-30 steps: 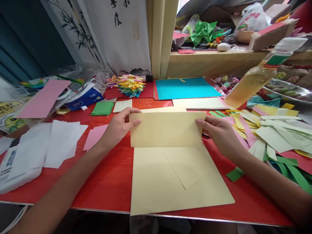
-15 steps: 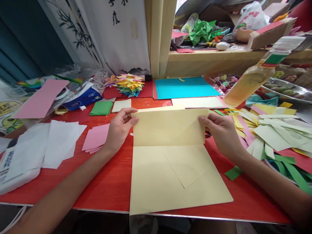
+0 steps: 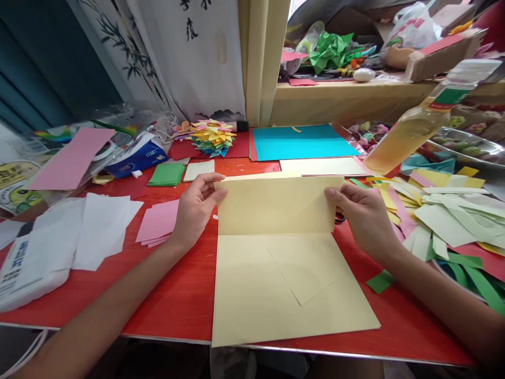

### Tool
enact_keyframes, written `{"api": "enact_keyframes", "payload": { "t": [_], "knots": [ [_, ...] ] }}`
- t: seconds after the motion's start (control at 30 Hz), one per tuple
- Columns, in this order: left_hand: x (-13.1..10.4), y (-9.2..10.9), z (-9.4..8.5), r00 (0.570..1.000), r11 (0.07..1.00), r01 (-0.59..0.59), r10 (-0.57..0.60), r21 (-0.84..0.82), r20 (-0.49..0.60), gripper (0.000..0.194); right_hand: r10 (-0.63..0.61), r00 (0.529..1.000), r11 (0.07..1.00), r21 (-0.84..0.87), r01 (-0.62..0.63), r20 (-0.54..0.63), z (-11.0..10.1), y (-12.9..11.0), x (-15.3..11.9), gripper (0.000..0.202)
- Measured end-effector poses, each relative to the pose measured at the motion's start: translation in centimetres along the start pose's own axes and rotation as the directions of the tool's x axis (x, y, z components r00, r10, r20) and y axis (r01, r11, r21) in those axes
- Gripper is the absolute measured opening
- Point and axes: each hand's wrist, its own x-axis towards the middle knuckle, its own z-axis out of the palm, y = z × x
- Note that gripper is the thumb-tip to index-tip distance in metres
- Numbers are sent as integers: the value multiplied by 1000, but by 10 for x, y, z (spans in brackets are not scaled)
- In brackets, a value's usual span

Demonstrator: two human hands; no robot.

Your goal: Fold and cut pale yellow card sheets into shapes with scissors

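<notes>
A pale yellow sheet of paper point(image 3: 276, 208), creased across, is raised between my two hands. My left hand point(image 3: 199, 210) pinches its upper left corner between thumb and fingers. At the upper right corner my right hand point(image 3: 361, 216) pinches it the same way. Below the crease lies a flat yellow area point(image 3: 252, 295) reaching the table's front edge; whether it is the same sheet or another one under it I cannot tell. A smaller square piece of yellow paper point(image 3: 303, 268) rests on it, its corner pointing toward me. Dark scissor handles point(image 3: 340, 217) show partly beside my right hand.
Pink squares point(image 3: 158, 221), green squares point(image 3: 166, 175) and white sheets point(image 3: 104, 231) lie left. Cut paper strips point(image 3: 453, 216) heap at the right by a tilted-looking bottle point(image 3: 426, 123). Blue sheets point(image 3: 307, 142) and a folded-paper ornament point(image 3: 213, 138) are at the back of the red table point(image 3: 169, 295).
The whole view has shifted slightly, so everything sits a little further right. Both hands keep their pinch on the yellow sheet, with hardly any other movement.
</notes>
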Motion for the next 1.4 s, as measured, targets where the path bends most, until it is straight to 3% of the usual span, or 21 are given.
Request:
{"api": "enact_keyframes", "payload": {
  "t": [0.6,0.97,1.13,1.27,1.4],
  "knots": [
    [-2,3,2,999,1000,28,-29,8,42,22,-27,1000,999,-18,26,-11,0,-5,-1,15],
    [-4,7,2,999,997,27,-29,69,31,24,-62,997,993,-101,57,-49,-2,-4,-1,27],
    [-4,6,3,999,997,20,-23,75,36,25,-82,993,996,-32,80,-80,-1,-3,0,12],
    [-3,5,2,999,998,29,-30,48,32,25,-128,988,991,16,130,-84,-1,-7,0,25],
    [-2,3,1,998,999,48,-49,18,27,25,-166,983,985,30,169,-83,-1,-9,0,22]
  ]
}}
